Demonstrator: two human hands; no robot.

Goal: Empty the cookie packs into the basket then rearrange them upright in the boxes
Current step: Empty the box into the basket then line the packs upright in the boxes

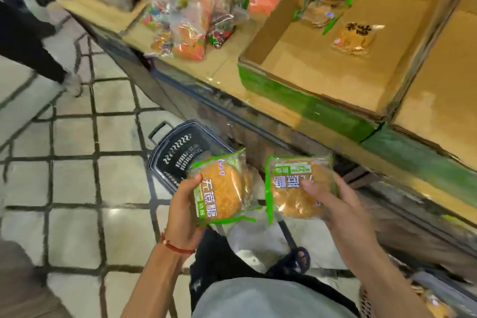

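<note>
My left hand [184,204] grips a green-edged cookie pack [223,188], thumb on its front. My right hand [335,204] holds a second green-edged cookie pack [296,188] with its print upside down. Both packs hover above a dark plastic basket [178,152] on the floor, mostly hidden behind them. On the shelf, an open cardboard box [335,70] with a green front holds green-edged cookie packs [325,2] leaning against its back left wall and one orange cookie pack [355,37] lying flat on its bottom.
A second cardboard box [438,100] sits to the right of the first. Bags of colourful sweets [188,15] pile on the shelf to the left. Another person's legs [33,41] stand on the tiled floor at upper left. My sandalled foot [296,261] is below the packs.
</note>
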